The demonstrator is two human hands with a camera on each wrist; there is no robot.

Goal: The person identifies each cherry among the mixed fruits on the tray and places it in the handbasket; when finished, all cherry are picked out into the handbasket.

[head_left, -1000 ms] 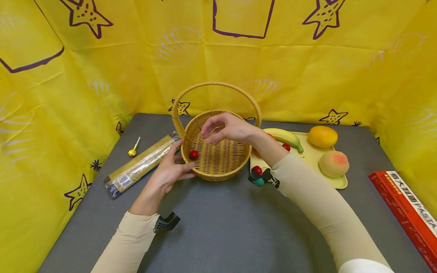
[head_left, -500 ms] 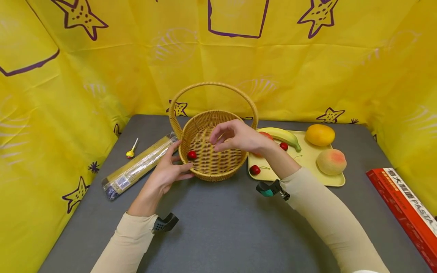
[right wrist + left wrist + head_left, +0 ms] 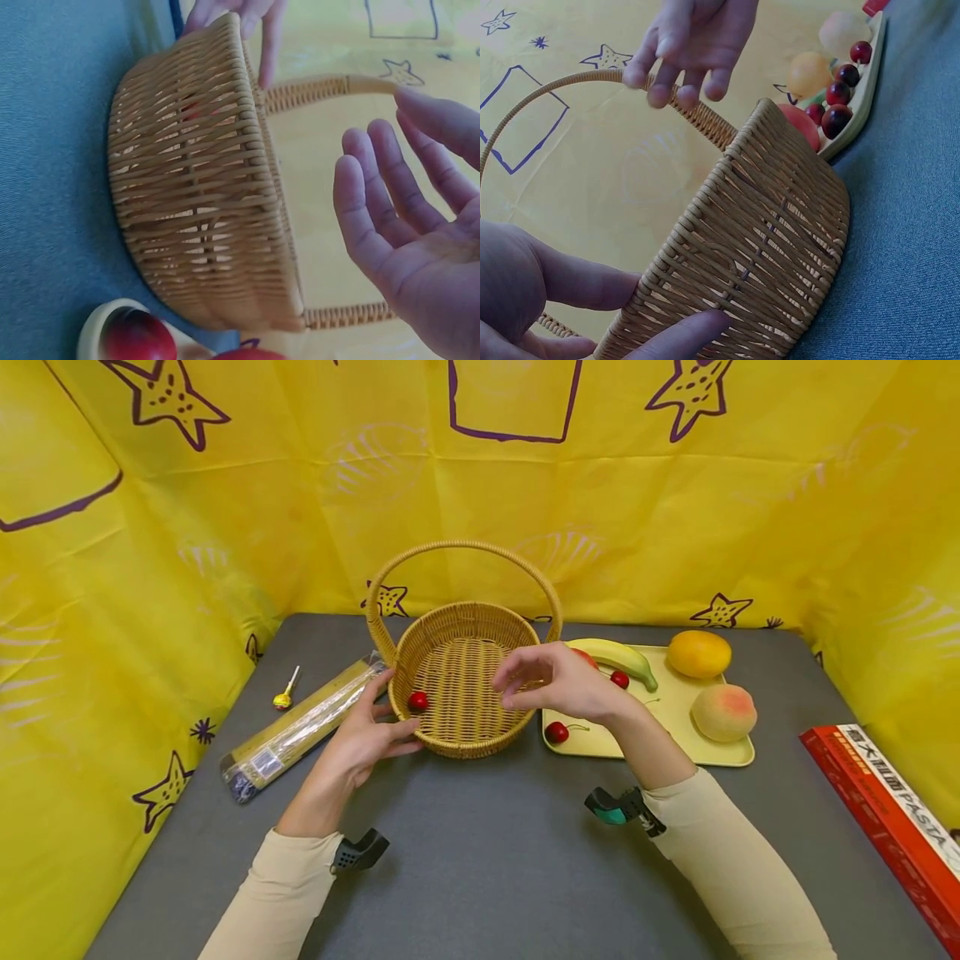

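Observation:
A wicker basket [image 3: 472,747] with a tall hooped handle stands in the middle of the table in the head view. My left hand [image 3: 363,743] grips its left rim, and the left wrist view shows the digits on either side of the wickerwork [image 3: 735,255]. One red cherry [image 3: 417,701] lies inside, near that hand. Over the basket's right rim, my right hand [image 3: 558,681] hovers with relaxed, slightly bent fingers; the right wrist view shows its palm [image 3: 442,277] holding nothing. Right of the basket, a pale yellow tray [image 3: 600,745] bears several fruits, partly hidden by my right arm.
On the tray are a banana [image 3: 618,656], a mango [image 3: 699,653], a peach [image 3: 723,712] and more cherries [image 3: 556,732]. A long clear-wrapped packet [image 3: 307,727] and a lollipop [image 3: 283,699] lie at left. A red pasta box [image 3: 877,818] lies at far right. Yellow cloth [image 3: 480,502] hangs behind.
My right hand, empty throughout, has moved from above the basket's inside rightward and slightly nearer me, to its right rim. The left hand keeps its grip; the cherry inside stays put.

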